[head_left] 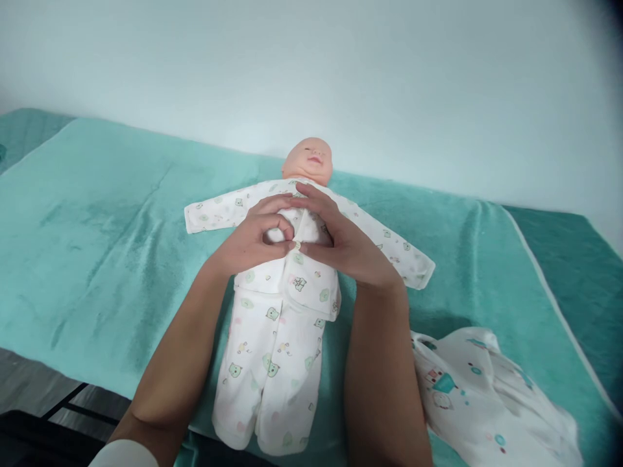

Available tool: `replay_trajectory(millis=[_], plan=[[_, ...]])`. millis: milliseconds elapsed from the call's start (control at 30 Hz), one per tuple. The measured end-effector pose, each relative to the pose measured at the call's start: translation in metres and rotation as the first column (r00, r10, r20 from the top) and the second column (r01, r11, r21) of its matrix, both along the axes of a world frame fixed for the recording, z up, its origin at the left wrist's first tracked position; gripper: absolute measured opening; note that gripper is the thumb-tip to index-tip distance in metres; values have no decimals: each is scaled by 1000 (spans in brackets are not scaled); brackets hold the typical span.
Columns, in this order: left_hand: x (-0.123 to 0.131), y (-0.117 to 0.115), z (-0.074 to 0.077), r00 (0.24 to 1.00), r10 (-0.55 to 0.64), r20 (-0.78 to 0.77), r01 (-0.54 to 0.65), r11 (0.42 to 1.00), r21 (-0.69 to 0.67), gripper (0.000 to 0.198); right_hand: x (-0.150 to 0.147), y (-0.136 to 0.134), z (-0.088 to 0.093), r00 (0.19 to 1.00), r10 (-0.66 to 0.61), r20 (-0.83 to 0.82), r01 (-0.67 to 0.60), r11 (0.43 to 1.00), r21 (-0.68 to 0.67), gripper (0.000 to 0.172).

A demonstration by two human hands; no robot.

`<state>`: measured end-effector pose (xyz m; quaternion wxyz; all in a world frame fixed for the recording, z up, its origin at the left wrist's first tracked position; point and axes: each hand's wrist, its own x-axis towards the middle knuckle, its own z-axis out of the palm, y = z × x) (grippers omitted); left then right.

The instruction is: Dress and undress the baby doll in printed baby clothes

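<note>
A baby doll (309, 162) lies on its back, dressed in a white printed shirt (311, 279) and matching pants (270, 376). My left hand (253, 240) is closed at the shirt's front opening, its thumb and a bent finger pinching the fabric edge. Across from it, my right hand (341, 240) grips the other side of the front, thumb tip beside a small light button (296, 246). Both thumbs nearly meet there. The other fingers of both hands arch over the doll's chest, their tips close together. Exactly how the button sits in the fabric is too small to tell.
A teal blanket (121, 259) covers the table beneath the doll. A crumpled white printed cloth (496, 402) lies at the lower right, close to my right forearm. Behind the table stands a pale wall (311, 65). Dark metal bars (73, 402) show below the blanket's left front edge.
</note>
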<state>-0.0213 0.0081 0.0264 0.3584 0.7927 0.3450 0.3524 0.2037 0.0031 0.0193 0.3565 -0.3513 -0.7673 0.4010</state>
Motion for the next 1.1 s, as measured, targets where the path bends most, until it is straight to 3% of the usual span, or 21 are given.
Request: replay_trajectory(millis=[600, 933, 1100], plan=[[-3, 4, -5, 999, -28, 38, 28, 999, 25, 16, 1, 1, -2, 999, 32, -31, -32, 999, 20, 64], [-4, 6, -10, 988, -67, 141, 62, 997, 40, 15, -2, 1, -2, 999, -13, -46, 14, 1000, 2, 60], [-3, 8, -11, 991, -84, 102, 76, 994, 81, 17, -5, 1, -1, 994, -47, -103, 48, 999, 7, 56]])
